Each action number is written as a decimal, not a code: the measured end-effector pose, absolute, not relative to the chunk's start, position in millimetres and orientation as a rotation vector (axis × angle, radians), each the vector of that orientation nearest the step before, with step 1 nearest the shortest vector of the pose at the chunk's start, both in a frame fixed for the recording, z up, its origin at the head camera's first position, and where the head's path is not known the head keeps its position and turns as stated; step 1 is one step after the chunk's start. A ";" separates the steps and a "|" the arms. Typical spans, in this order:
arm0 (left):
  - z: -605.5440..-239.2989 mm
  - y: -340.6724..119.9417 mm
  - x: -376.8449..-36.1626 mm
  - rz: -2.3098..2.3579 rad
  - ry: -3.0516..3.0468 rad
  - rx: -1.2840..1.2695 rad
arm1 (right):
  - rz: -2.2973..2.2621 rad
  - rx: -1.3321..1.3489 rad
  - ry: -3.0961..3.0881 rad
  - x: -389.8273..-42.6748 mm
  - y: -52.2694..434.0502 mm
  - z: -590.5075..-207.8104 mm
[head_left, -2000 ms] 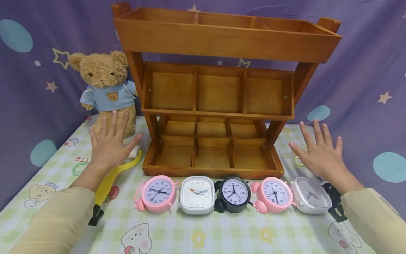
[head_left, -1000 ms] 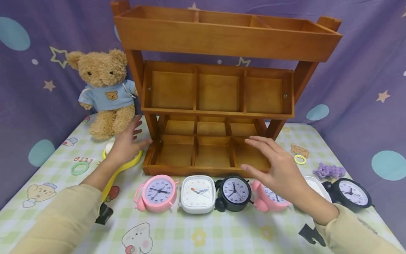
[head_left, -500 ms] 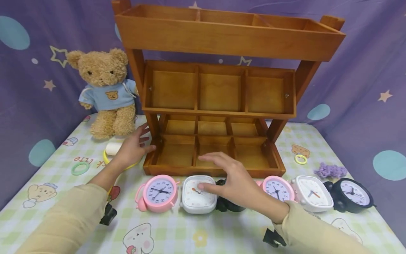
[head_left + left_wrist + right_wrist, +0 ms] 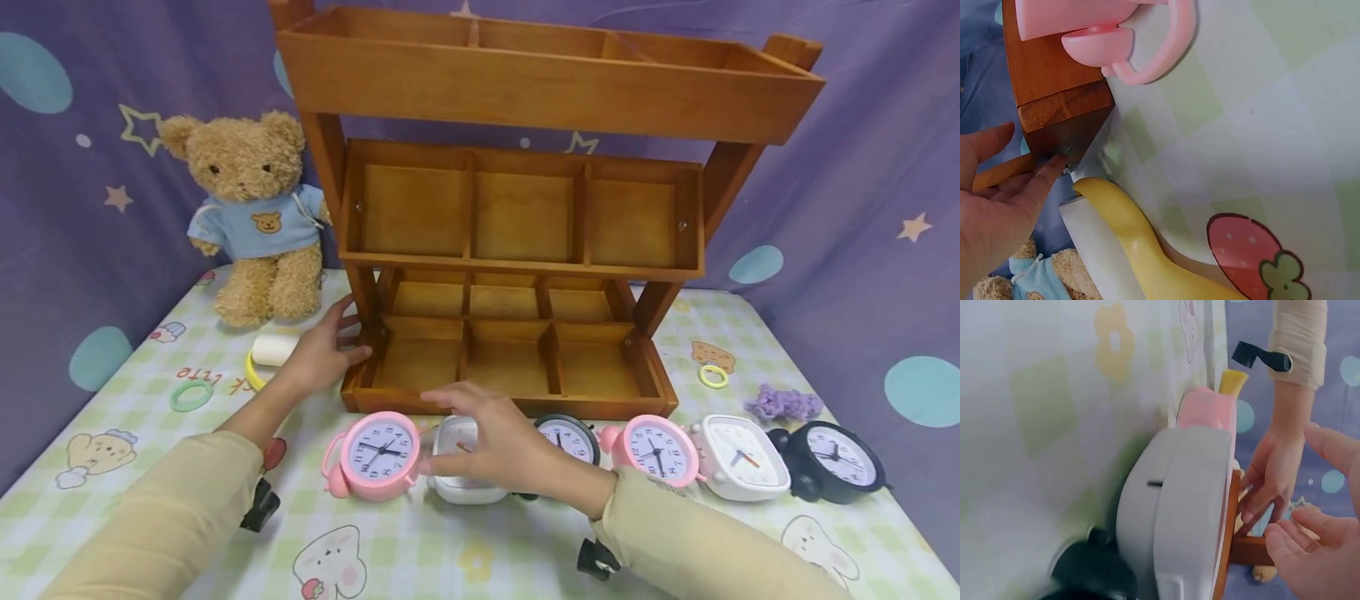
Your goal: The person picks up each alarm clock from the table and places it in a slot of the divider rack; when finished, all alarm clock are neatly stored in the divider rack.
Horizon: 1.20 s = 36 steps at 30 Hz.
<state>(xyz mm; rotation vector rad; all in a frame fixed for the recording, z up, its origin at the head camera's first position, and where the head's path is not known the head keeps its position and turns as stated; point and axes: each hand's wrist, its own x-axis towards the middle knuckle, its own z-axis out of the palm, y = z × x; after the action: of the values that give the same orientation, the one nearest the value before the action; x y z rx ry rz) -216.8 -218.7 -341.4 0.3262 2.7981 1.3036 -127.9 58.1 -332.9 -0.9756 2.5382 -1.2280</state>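
My left hand is beside the lower left end of a wooden shelf rack; in the left wrist view its fingertips appear to touch the rack's side. My right hand is over a white square alarm clock, which it partly covers, thumb and fingers spread apart with nothing between them. Just left of its fingertips stands a pink twin-bell alarm clock. A black alarm clock shows partly behind the right wrist. Farther right are another pink clock, a white clock and a black clock.
A teddy bear in a blue top sits left of the rack. Near my left hand lies a white roller with a yellow handle. A green ring, a yellow ring and a purple scrunchie lie on the checked cloth.
From spread wide at the sides, both hands have come inward. The left reached the rack's side; the right swept left across the clocks to the white one. The clocks have stayed in place.
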 end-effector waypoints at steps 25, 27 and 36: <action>-344.5 -222.3 -220.6 1.241 2.776 0.322 | -0.656 -0.947 2.617 -135.5 -8.8 -340.7; -344.5 -222.4 -220.3 1.246 2.757 0.313 | -0.626 -0.949 2.619 -135.3 -11.2 -342.2; -341.3 -223.9 -220.1 1.275 2.691 0.277 | -0.526 -0.917 2.643 -134.2 -18.3 -344.4</action>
<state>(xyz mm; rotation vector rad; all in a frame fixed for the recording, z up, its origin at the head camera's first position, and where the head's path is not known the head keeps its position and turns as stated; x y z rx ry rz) -220.1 -223.9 -341.3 0.2771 2.6908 1.2747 -134.2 -18.3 -344.4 -0.9174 2.6433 -0.5255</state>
